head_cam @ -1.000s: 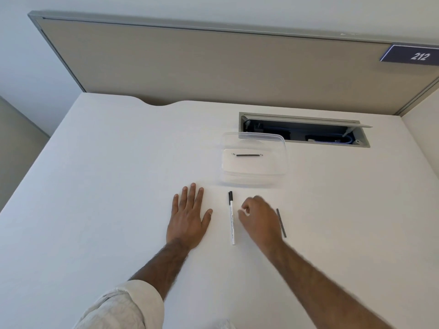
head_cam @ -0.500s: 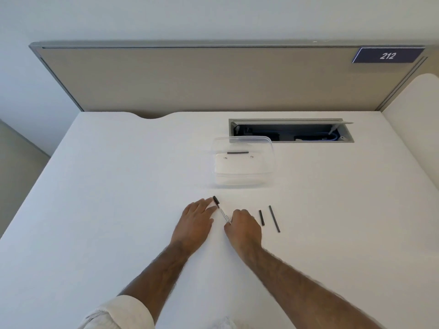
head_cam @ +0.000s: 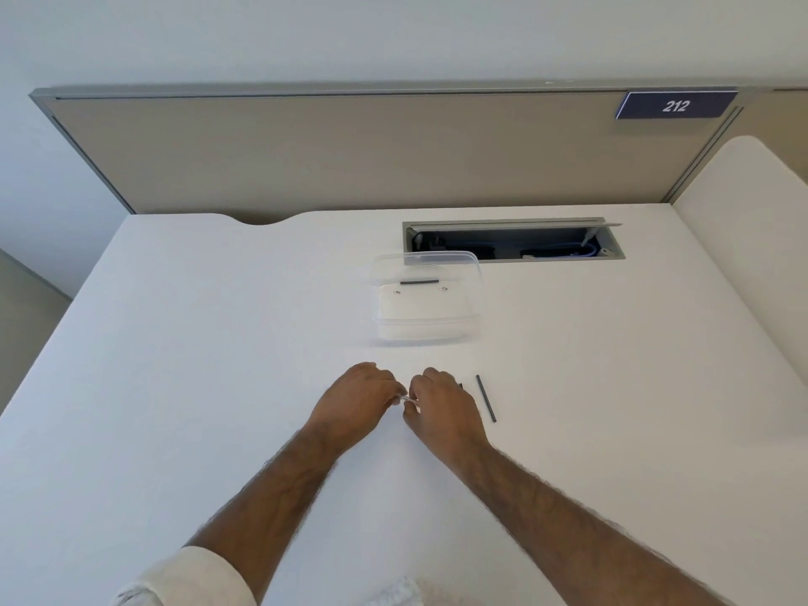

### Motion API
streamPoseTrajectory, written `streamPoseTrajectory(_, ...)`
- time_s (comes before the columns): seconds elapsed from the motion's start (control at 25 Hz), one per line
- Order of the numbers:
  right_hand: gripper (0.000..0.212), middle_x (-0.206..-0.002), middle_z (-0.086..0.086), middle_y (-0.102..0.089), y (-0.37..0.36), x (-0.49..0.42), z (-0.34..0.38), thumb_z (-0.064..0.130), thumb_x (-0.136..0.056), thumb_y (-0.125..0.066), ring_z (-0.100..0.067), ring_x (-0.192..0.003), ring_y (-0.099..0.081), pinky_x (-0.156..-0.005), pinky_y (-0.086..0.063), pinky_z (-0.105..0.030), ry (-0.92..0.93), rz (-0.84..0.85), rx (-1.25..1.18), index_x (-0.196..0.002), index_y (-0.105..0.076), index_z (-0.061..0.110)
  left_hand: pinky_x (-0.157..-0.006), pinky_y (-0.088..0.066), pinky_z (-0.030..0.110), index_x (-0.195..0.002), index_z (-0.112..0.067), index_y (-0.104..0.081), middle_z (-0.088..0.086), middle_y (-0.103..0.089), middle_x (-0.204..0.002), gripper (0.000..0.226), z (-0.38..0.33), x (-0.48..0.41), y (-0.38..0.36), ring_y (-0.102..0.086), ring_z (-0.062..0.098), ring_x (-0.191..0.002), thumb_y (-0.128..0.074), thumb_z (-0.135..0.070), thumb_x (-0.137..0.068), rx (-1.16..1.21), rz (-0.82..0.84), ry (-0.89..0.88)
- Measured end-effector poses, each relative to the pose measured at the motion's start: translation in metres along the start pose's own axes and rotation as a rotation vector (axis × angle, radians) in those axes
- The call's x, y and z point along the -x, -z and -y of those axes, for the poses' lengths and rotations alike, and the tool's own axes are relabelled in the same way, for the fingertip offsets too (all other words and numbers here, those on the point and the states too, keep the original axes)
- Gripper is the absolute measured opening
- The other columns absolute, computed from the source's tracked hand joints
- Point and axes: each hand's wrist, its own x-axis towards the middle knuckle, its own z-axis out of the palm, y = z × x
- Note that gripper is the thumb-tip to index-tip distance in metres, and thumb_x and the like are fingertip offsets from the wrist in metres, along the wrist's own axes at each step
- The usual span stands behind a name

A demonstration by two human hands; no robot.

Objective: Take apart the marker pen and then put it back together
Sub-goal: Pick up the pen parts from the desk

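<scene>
The white marker pen (head_cam: 405, 399) is held between both hands just above the white desk (head_cam: 218, 387); only a short pale stretch shows between the fingers. My left hand (head_cam: 356, 402) grips its left end and my right hand (head_cam: 441, 408) grips its right end, knuckles up. A thin dark rod (head_cam: 485, 398) lies on the desk just right of my right hand. A shorter dark piece (head_cam: 460, 385) peeks out from behind my right hand's knuckles.
A clear plastic box (head_cam: 426, 330) stands beyond the hands with a dark stick (head_cam: 419, 282) inside. An open cable tray (head_cam: 511, 242) is sunk into the desk behind it. A beige partition (head_cam: 350, 150) closes the far edge.
The pen lay on the desk between my hands a second ago. Both hands closed in on it and now hold it together, hiding its black cap. The head tilted up.
</scene>
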Motion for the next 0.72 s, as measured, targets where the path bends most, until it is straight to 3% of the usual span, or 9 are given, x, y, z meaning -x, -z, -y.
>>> streamPoseTrajectory(0.08,0.022,-0.092,0.001,-0.059,0.012,0.001,-0.009,0.034,-0.096,-0.056,-0.018,-0.088,-0.056,-0.069,-0.049,-0.036,-0.022,-0.062,-0.084,-0.090,-0.063,0.015,-0.078,-0.047,0.026,-0.102,-0.024,-0.077,-0.008,-0.074,-0.089,0.016,0.000,0.000,0.004,-0.063,0.018,-0.081,-0.063,-0.018,-0.096,0.015,-0.006,0.031)
streamPoseTrajectory(0.24,0.020,-0.098,-0.009,-0.064,0.031,0.000,-0.053,0.024,-0.098,-0.054,-0.030,-0.092,-0.062,-0.077,-0.051,-0.042,-0.350,-0.196,-0.121,-0.092,-0.067,0.009,-0.074,-0.048,0.031,-0.102,-0.022,-0.074,-0.006,-0.072,-0.090,0.016,0.001,0.005,0.012,-0.063,0.021,-0.084,-0.060,-0.018,-0.097,0.051,-0.026,0.106)
streamPoseTrajectory(0.36,0.018,-0.103,-0.007,-0.064,0.034,0.002,-0.077,0.023,-0.096,-0.053,-0.028,-0.095,-0.063,-0.076,-0.053,-0.038,-0.496,-0.084,-0.029,-0.094,-0.067,0.012,-0.072,-0.045,0.030,-0.105,-0.024,-0.073,-0.007,-0.070,-0.091,0.016,0.000,0.007,0.014,-0.063,0.020,-0.086,-0.058,-0.021,-0.099,0.071,-0.038,0.157)
streamPoseTrajectory(0.52,0.018,-0.105,-0.006,-0.065,0.027,0.002,-0.084,0.023,-0.093,-0.056,-0.028,-0.099,-0.063,-0.077,-0.054,-0.035,-0.526,0.025,0.045,-0.098,-0.069,0.012,-0.074,-0.044,0.029,-0.107,-0.023,-0.073,-0.005,-0.070,-0.093,0.017,-0.005,0.008,0.016,-0.063,0.022,-0.086,-0.057,-0.022,-0.100,0.081,-0.026,0.176)
streamPoseTrajectory(0.72,0.014,-0.101,-0.007,-0.068,0.020,-0.005,-0.082,0.011,-0.088,-0.053,-0.029,-0.094,-0.065,-0.065,-0.046,-0.030,-0.572,0.068,0.095,-0.089,-0.066,0.011,-0.070,-0.039,0.028,-0.104,-0.023,-0.074,-0.005,-0.070,-0.089,0.016,-0.007,0.009,0.018,-0.063,0.022,-0.081,-0.059,-0.021,-0.099,0.071,-0.037,0.177)
